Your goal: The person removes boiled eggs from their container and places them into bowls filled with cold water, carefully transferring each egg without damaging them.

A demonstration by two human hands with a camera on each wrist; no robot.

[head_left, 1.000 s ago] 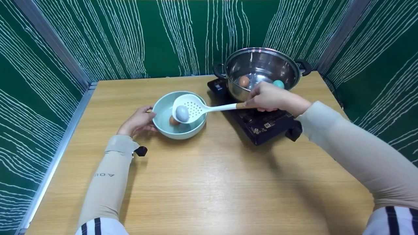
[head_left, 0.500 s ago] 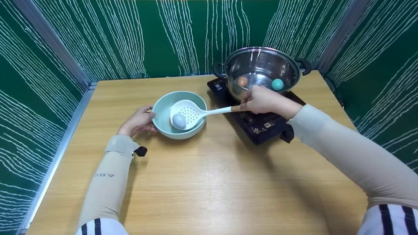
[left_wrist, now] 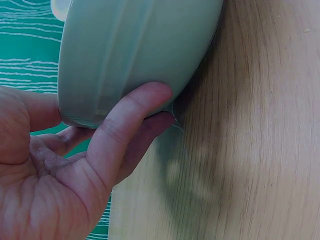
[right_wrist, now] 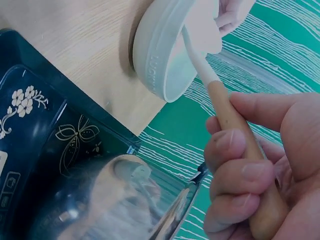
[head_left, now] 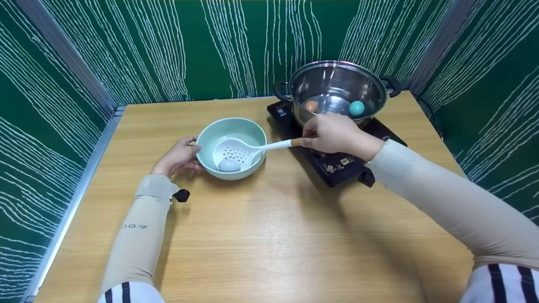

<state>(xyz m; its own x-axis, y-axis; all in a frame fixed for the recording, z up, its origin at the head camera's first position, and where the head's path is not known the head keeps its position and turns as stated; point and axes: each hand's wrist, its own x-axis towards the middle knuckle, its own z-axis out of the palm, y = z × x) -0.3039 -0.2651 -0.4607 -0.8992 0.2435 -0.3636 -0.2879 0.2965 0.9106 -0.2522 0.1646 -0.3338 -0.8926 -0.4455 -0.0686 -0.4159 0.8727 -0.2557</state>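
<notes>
My right hand point(head_left: 334, 132) grips the wooden handle of a white slotted ladle point(head_left: 276, 146), fingers wrapped round it in the right wrist view. The ladle's perforated head is tilted down inside a pale green bowl point(head_left: 252, 128). A pale blue-grey egg point(head_left: 229, 165) lies at the head's near edge; whether it rests on the ladle or the bowl cannot be told. At the bowl's left side, my left hand point(head_left: 179, 155) holds the rim. Its thumb is at the rim and its fingers are against the outer wall point(left_wrist: 125, 60). Any brown egg in the bowl is hidden.
A steel pot point(head_left: 337, 84) with black handles stands on a black induction cooker point(head_left: 337, 164) at the back right. Inside the pot are an orange-brown egg point(head_left: 311, 106) and a turquoise egg point(head_left: 356, 108). Green patterned panels point(head_left: 219, 50) surround the wooden table point(head_left: 269, 235).
My right hand has moved slightly left and down, lowering and tipping the ladle into the bowl. The pale egg has shifted toward the near edge. My left hand has stayed in place.
</notes>
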